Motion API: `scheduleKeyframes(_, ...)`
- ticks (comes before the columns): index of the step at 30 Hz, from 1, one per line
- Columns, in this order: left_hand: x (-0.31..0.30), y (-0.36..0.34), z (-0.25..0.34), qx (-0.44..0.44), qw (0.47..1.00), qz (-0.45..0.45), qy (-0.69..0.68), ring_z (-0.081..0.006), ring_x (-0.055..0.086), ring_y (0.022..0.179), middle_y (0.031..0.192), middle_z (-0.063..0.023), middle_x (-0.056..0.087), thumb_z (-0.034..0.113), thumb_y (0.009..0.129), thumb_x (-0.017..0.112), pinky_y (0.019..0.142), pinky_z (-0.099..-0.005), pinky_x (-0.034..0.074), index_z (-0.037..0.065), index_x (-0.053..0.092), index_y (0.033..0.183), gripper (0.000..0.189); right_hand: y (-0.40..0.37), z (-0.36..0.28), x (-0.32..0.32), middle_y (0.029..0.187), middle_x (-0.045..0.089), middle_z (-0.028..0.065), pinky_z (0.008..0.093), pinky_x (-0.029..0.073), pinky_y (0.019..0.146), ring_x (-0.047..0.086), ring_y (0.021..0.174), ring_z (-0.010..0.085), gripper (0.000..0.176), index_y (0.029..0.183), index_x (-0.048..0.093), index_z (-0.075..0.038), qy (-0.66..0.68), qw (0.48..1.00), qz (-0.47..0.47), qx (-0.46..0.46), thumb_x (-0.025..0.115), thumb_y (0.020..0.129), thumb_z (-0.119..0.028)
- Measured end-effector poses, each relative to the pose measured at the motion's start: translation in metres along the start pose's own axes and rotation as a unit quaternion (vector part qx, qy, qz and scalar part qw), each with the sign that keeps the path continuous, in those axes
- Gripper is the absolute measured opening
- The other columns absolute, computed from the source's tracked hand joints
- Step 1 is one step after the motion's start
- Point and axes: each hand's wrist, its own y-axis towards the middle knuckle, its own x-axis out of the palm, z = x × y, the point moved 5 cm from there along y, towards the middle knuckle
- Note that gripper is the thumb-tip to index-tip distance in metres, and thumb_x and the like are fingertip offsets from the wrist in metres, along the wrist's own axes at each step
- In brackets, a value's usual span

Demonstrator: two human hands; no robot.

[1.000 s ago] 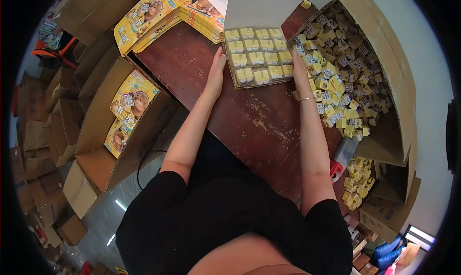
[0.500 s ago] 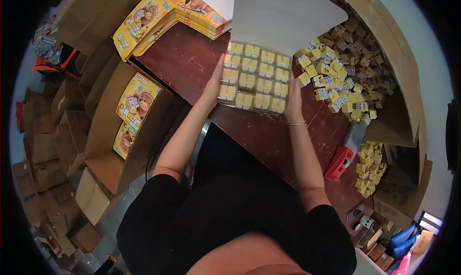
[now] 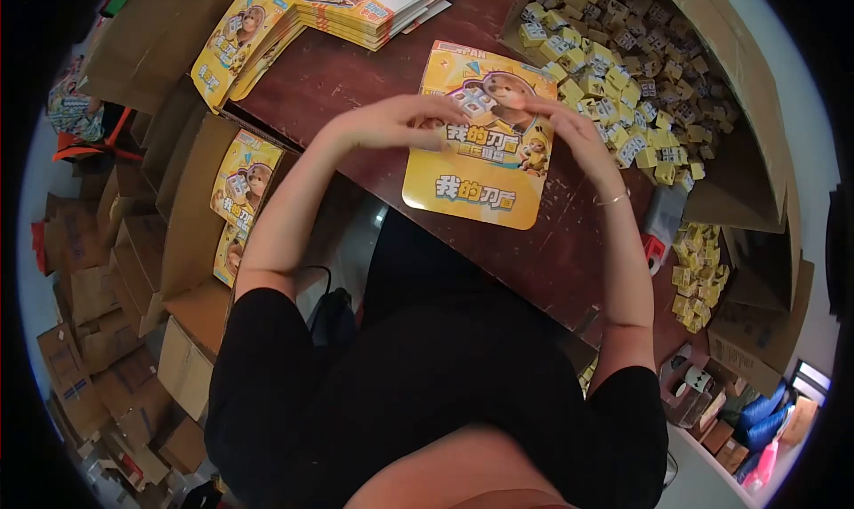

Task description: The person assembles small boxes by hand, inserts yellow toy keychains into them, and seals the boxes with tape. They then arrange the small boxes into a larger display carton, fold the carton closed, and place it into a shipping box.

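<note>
A yellow printed card (image 3: 476,193), showing a cartoon bear and large lettering, lies face up on the dark red table in front of me. It covers the spot in front of my body, and the clear tray of small yellow-and-white boxes is hidden from sight. My left hand (image 3: 387,125) reaches over the card's left side, fingers stretched out across its printed middle. From the right, my right hand (image 3: 576,140) rests its extended fingertips by the bear picture at the card's right edge.
Flat printed cards (image 3: 342,16) are stacked at the back left. A large carton (image 3: 743,184) at the right holds a heap of small yellow boxes (image 3: 623,91). More small boxes (image 3: 698,273) lie near a red tape dispenser (image 3: 656,249). An open carton (image 3: 191,216) with printed cards stands left.
The raised white card panel has come down, printed side up, over the tray of small boxes. Both hands have moved from the tray's sides onto the card.
</note>
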Motion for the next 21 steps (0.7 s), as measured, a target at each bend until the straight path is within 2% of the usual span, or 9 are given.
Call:
scheduleKeyframes(2, 0.009, -0.023, -0.011, 0.058, 0.983, 0.146, -0.094, -0.0176, 0.046, 0.127, 0.140, -0.0097, 0.049, 0.005, 0.088, 0.053, 0.105, -0.0310, 0.035, 0.000, 0.053, 0.131, 0.043, -0.024, -0.010, 0.015, 0.144, 0.044, 0.0132, 0.0400, 0.028, 0.114, 0.037, 0.137, 0.0291, 0.060, 0.133, 0.054, -0.008, -0.082, 0.996, 0.007, -0.023, 0.070, 0.080, -0.030)
scheduleKeyframes(3, 0.009, -0.036, -0.036, 0.074, 0.935, 0.308, -0.156, -0.0178, 0.052, 0.117, 0.129, -0.0100, 0.057, 0.000, 0.086, 0.052, 0.099, -0.0304, 0.041, -0.001, 0.054, 0.128, 0.042, -0.038, -0.031, 0.027, 0.149, 0.038, 0.0136, 0.0418, 0.026, 0.115, 0.033, 0.140, 0.0314, 0.073, 0.138, 0.049, -0.010, -0.149, 0.987, 0.025, -0.052, 0.078, 0.072, -0.027)
scheduleKeyframes(4, 0.012, -0.055, -0.054, 0.012, 0.890, 0.419, -0.180, -0.0171, 0.055, 0.111, 0.123, -0.0089, 0.060, -0.002, 0.085, 0.052, 0.094, -0.0302, 0.044, -0.001, 0.055, 0.125, 0.040, -0.050, -0.046, 0.040, 0.154, 0.028, 0.0122, 0.0501, 0.019, 0.116, 0.024, 0.143, 0.0350, 0.093, 0.142, 0.043, -0.017, -0.268, 0.961, 0.005, -0.072, 0.086, 0.060, -0.030)
scheduleKeyframes(6, 0.033, -0.091, -0.090, -0.075, 0.788, 0.597, -0.129, -0.0209, 0.062, 0.095, 0.105, -0.0078, 0.066, 0.000, 0.080, 0.058, 0.084, -0.0322, 0.049, 0.001, 0.062, 0.112, 0.032, -0.067, -0.060, 0.064, 0.155, 0.027, 0.0113, 0.0526, 0.017, 0.116, 0.023, 0.143, 0.0351, 0.093, 0.141, 0.044, -0.020, -0.358, 0.930, -0.020, -0.084, 0.086, 0.059, -0.031)
scheduleKeyframes(9, 0.069, -0.082, -0.046, 0.053, 0.817, 0.518, 0.248, -0.0303, 0.059, 0.104, 0.107, -0.0109, 0.065, 0.010, 0.078, 0.072, 0.097, -0.0416, 0.043, 0.008, 0.068, 0.099, 0.022, -0.065, -0.071, 0.067, 0.150, 0.036, 0.0105, 0.0570, 0.020, 0.115, 0.030, 0.141, 0.0332, 0.078, 0.135, 0.051, -0.024, -0.455, 0.883, -0.020, -0.111, 0.084, 0.065, -0.030)
scheduleKeyframes(12, 0.093, -0.043, -0.022, 0.126, 0.842, 0.379, 0.363, -0.0275, 0.053, 0.118, 0.117, -0.0063, 0.062, 0.024, 0.073, 0.076, 0.106, -0.0508, 0.034, 0.012, 0.068, 0.105, 0.035, -0.050, -0.096, 0.040, 0.129, 0.060, 0.0122, 0.0493, 0.034, 0.110, 0.053, 0.125, 0.0326, 0.036, 0.123, 0.063, -0.011, -0.391, 0.896, 0.097, -0.190, 0.060, 0.087, -0.010)
scheduleKeyframes(15, 0.088, -0.010, -0.017, 0.087, 0.797, 0.388, 0.455, -0.0268, 0.050, 0.120, 0.123, -0.0037, 0.058, 0.020, 0.076, 0.072, 0.108, -0.0520, 0.030, 0.016, 0.068, 0.107, 0.032, -0.036, -0.114, 0.015, 0.124, 0.063, 0.0125, 0.0399, 0.044, 0.102, 0.057, 0.120, 0.0313, 0.031, 0.119, 0.064, -0.006, -0.323, 0.913, 0.132, -0.211, 0.060, 0.089, -0.011)
scheduleKeyframes(18, 0.079, -0.008, -0.008, 0.077, 0.846, 0.372, 0.375, -0.0276, 0.050, 0.120, 0.122, -0.0055, 0.058, 0.015, 0.078, 0.069, 0.108, -0.0502, 0.029, 0.015, 0.068, 0.107, 0.029, -0.036, -0.113, 0.016, 0.124, 0.064, 0.0126, 0.0391, 0.046, 0.099, 0.060, 0.117, 0.0302, 0.031, 0.118, 0.065, -0.006, -0.267, 0.941, 0.099, -0.182, 0.061, 0.088, -0.011)
scheduleKeyframes(21, 0.042, -0.033, -0.047, 0.088, 0.894, 0.433, 0.077, -0.0293, 0.058, 0.108, 0.110, -0.0116, 0.063, 0.006, 0.085, 0.061, 0.098, -0.0393, 0.042, 0.009, 0.069, 0.108, 0.024, -0.052, -0.103, 0.034, 0.120, 0.065, 0.0127, 0.0394, 0.048, 0.097, 0.061, 0.114, 0.0306, 0.030, 0.118, 0.065, -0.006, -0.351, 0.916, 0.067, -0.181, 0.063, 0.088, -0.011)
